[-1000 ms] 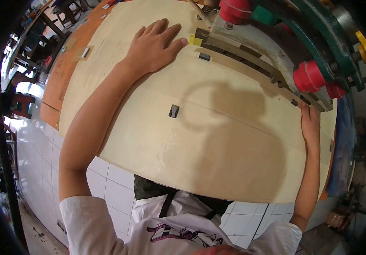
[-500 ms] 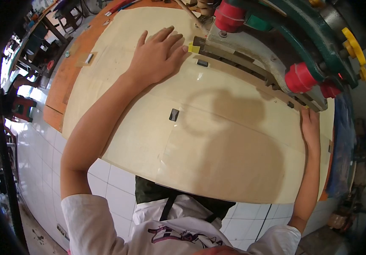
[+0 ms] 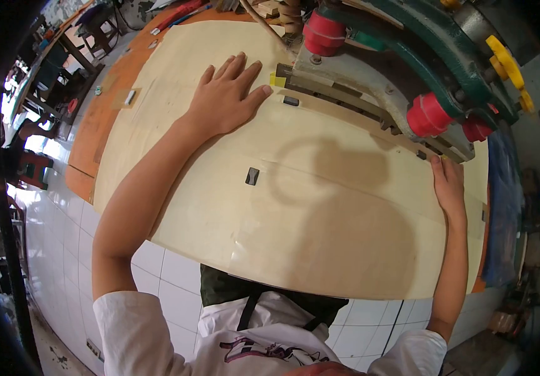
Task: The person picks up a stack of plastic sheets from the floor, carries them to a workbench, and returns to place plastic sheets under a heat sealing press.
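My left hand lies flat on a large cream sheet, its fingers apart and its thumb pointing toward a yellow marker. That marker sits at the left end of a long metal bar on a green machine. At the bar's right end, my right hand rests on the sheet with fingers stretched forward; the fingertips come right up to the bar. Neither hand holds anything. Small dark pieces lie on the sheet: one near my left thumb, another by my right fingers, and one in the middle.
The green machine has red knobs and a yellow handwheel, and overhangs the sheet's far edge. Under the sheet is an orange-brown tabletop. A small white piece lies at left. Blue plastic hangs at the right.
My left hand has slid slightly back, its thumb now a little apart from the yellow marker. My right hand's fingers have spread a little more. The whole view has shifted slightly.
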Demonstrator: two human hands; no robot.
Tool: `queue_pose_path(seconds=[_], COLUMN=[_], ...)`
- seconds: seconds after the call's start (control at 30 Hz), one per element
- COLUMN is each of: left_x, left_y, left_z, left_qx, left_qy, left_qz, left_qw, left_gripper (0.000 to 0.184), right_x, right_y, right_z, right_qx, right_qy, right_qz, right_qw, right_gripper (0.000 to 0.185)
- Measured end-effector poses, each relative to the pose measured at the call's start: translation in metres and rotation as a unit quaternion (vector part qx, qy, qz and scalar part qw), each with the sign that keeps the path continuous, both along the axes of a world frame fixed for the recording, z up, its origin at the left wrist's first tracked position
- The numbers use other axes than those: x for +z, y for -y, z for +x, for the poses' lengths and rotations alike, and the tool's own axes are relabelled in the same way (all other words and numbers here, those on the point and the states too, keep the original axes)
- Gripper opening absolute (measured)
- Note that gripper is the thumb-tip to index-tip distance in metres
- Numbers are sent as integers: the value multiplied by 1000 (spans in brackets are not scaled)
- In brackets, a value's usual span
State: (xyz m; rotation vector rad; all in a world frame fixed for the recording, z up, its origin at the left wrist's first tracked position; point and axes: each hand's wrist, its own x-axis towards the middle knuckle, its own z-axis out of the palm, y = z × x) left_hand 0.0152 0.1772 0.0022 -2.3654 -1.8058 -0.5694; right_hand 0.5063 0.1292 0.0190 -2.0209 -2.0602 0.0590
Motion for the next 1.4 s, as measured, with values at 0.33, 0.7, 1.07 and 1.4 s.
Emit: queue_pose_path(seconds=[0.33, 0.7, 1.07, 1.4], left_x=[-1, 5, 5, 7], left_y=[1, 0, 0, 1], left_z=[0, 2, 1, 3], left_qx=[0, 19, 16, 19], left_qy=[5, -11, -14, 16], left_qz=[16, -23, -26, -36], left_qw=[1000, 1000, 999, 999], left_gripper=[61, 62, 63, 64], right_x=[2, 6, -4, 10], right_y=[3, 2, 3, 7], right_z=[-6, -8, -4, -16], right_qx=[-12, -34, 24, -5], right_qy=[-9, -8, -11, -11], right_qz=[-4, -32, 72, 19], right_qw=[1000, 999, 997, 1000], right_gripper=[57, 61, 54, 50])
